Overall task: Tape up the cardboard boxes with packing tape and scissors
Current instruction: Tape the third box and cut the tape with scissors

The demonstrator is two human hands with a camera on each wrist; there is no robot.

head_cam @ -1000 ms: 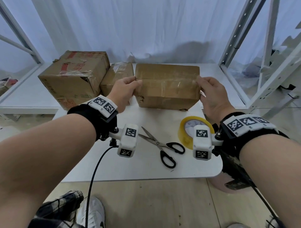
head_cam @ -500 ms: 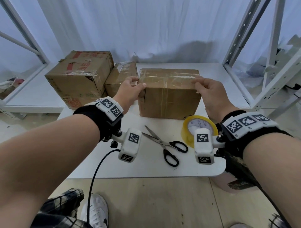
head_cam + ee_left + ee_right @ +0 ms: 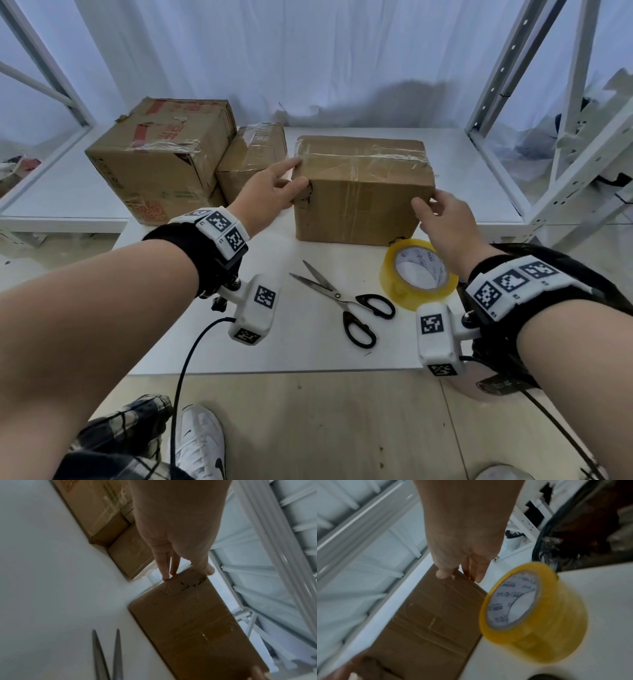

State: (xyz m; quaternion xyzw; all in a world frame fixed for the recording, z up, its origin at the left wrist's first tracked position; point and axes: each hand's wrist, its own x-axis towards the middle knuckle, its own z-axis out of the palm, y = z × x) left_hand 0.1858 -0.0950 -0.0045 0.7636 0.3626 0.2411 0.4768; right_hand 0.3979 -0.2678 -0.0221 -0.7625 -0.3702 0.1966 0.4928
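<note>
A brown cardboard box (image 3: 363,195) with clear tape across its top stands on the white table (image 3: 301,346). My left hand (image 3: 296,174) holds its left end, fingers straight down the side and thumb on the front face; the left wrist view shows this grip (image 3: 185,573) on the box corner (image 3: 188,622). My right hand (image 3: 428,205) grips the front right corner, thumb on the front, fingers round the side (image 3: 458,574). A yellow tape roll (image 3: 419,274) lies just before the box, beside black-handled scissors (image 3: 346,301) with their blades apart.
Two more taped boxes, one large (image 3: 161,154) and one small (image 3: 253,154), stand to the left, close to the held box. White metal racks (image 3: 513,102) flank the table. A black-lined bin (image 3: 561,253) stands by the right arm.
The box has gone from tilted towards me to standing flat on the table. My right hand slid from the top right corner down to the front right corner; the left hand stayed at the left end.
</note>
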